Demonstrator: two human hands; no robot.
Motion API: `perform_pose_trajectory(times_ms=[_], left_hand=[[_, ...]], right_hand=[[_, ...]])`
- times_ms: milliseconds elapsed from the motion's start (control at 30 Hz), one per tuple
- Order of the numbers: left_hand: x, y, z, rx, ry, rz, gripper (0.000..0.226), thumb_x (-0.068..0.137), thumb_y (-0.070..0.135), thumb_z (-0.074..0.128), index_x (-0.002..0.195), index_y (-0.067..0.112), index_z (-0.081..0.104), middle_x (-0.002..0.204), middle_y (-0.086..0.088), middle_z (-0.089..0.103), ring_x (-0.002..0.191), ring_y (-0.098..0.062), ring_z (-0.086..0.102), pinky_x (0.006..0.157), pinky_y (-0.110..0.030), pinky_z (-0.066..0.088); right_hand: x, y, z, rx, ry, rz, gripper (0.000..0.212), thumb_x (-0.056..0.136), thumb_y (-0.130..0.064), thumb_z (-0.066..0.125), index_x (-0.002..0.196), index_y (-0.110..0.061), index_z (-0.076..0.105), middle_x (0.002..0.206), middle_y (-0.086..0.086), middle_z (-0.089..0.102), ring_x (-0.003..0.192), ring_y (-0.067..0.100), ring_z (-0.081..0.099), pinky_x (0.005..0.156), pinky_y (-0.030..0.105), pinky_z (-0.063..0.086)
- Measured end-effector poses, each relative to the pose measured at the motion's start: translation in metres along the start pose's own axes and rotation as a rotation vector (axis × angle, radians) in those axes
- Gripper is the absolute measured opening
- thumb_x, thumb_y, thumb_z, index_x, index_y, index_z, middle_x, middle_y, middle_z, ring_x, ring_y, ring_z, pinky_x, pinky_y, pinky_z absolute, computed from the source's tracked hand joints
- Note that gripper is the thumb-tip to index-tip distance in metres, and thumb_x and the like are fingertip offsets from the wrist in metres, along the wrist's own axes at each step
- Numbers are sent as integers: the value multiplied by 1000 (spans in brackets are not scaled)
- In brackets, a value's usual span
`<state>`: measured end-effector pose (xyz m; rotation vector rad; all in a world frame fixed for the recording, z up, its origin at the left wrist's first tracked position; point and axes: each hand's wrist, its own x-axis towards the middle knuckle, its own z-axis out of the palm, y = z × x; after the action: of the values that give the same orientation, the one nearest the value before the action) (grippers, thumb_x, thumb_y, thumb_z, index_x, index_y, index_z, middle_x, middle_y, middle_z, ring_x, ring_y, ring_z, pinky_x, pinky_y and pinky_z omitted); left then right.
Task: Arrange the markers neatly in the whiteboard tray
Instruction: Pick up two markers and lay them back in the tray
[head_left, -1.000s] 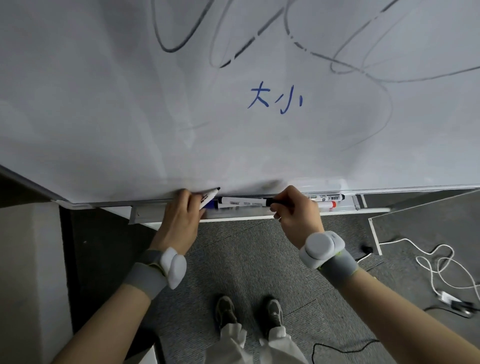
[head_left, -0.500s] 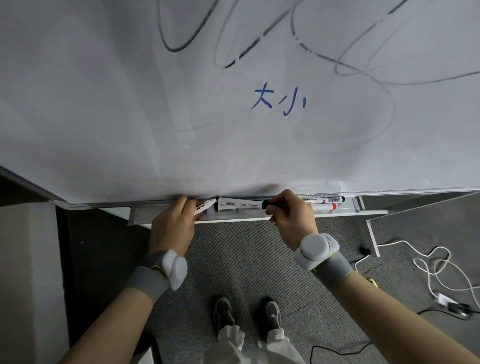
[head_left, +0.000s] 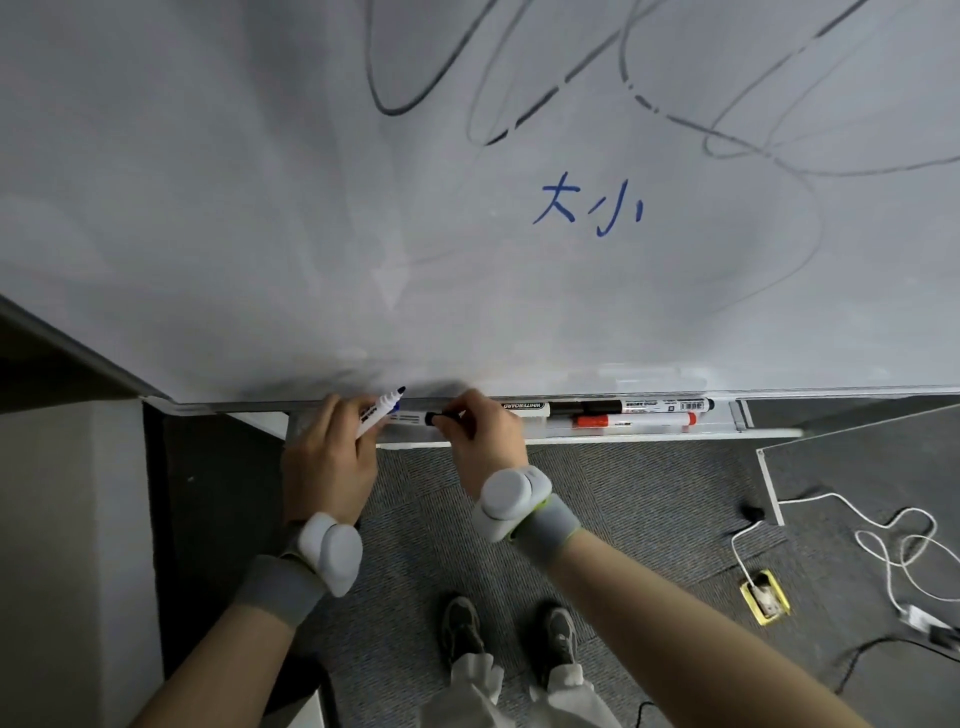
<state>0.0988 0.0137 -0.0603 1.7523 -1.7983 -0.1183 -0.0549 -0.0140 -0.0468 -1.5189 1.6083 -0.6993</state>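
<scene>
The whiteboard tray (head_left: 727, 429) runs under the whiteboard (head_left: 260, 208). My left hand (head_left: 327, 457) holds a white marker with a blue tip (head_left: 382, 408), tilted with the tip up and to the right against the board's lower edge. Just to its right, my right hand (head_left: 483, 436) pinches the black end of a white marker (head_left: 410, 417) that lies flat along the tray. Further right in the tray lie a marker labelled WHITEBOARD (head_left: 524, 407), a black marker (head_left: 649, 405) and below it a red marker (head_left: 634, 420).
Blue characters (head_left: 587, 208) and black scribbles mark the board. Below are grey carpet, my shoes (head_left: 509, 631), a white cable (head_left: 893, 551), a yellow floor socket (head_left: 763, 597) and a grey panel (head_left: 857, 467) at the right. A dark gap (head_left: 208, 519) lies left of the tray.
My right hand has slid the black-ended marker left along the tray, close to my left hand. The blue-tipped marker in my left hand has tilted back up.
</scene>
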Motion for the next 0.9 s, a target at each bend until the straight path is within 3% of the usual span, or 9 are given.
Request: perform_pose_trajectory(times_ms=[100,167,267,433,500,600,733,833,900], left_hand=[[0,5,-1,-11,-25,-3,20,84,23,50,88,4,56,76,-16,59,56,-35,53,42,-34,43],[1,10,-2,-25,-29,-9,29,84,27,49,83,0,59,73,-16,59,54,-33,52,45,-29,37],[0,20,1,-149,-56,-31,22,84,31,49,88,10,53,75,-14,59,56,-30,54,47,-27,36],[-3,41,8,-286,-137,23,16,84,33,47,93,19,48,78,-8,58,60,-25,55,47,-32,45],[-3,48,8,-309,-164,44,14,83,30,46,95,21,48,83,0,56,62,-21,55,49,-31,46],[-1,57,10,-310,-186,58,16,83,31,46,95,21,50,84,3,55,62,-23,56,49,-29,44],[2,65,7,-225,-239,99,27,84,35,48,96,12,56,85,-4,57,61,-22,55,48,-27,42],[2,65,1,-210,-268,112,36,88,38,40,100,7,55,90,-5,55,63,-20,53,50,-26,38],[2,63,-3,-203,-286,122,39,92,37,34,101,6,56,91,-6,55,64,-21,54,50,-28,40]], right_hand=[[-2,-2,2,92,-3,56,16,83,-12,65,94,-2,60,78,7,63,69,19,55,59,21,39],[-5,0,0,166,-17,75,16,84,-11,64,97,-5,58,78,8,65,71,23,62,65,30,49],[-12,5,-9,261,-41,60,13,86,-10,62,99,-9,59,79,7,66,75,24,65,71,39,54],[-17,3,-24,379,-207,20,10,89,-10,59,93,-19,58,79,0,65,69,4,64,66,21,51],[-17,2,-28,388,-214,9,15,89,-3,57,84,-17,58,72,-3,63,63,-1,62,62,22,53],[-19,2,-34,391,-169,16,28,88,1,54,76,-24,58,72,4,63,66,8,64,66,31,56],[-19,9,-42,366,-89,46,21,88,2,50,90,-15,62,83,10,67,83,27,66,77,46,55],[-20,13,-59,391,-69,67,22,90,9,44,100,-6,56,79,2,65,72,19,63,68,32,55],[-21,13,-72,343,-35,37,20,88,5,51,90,-15,51,75,0,65,64,16,60,59,25,51]])
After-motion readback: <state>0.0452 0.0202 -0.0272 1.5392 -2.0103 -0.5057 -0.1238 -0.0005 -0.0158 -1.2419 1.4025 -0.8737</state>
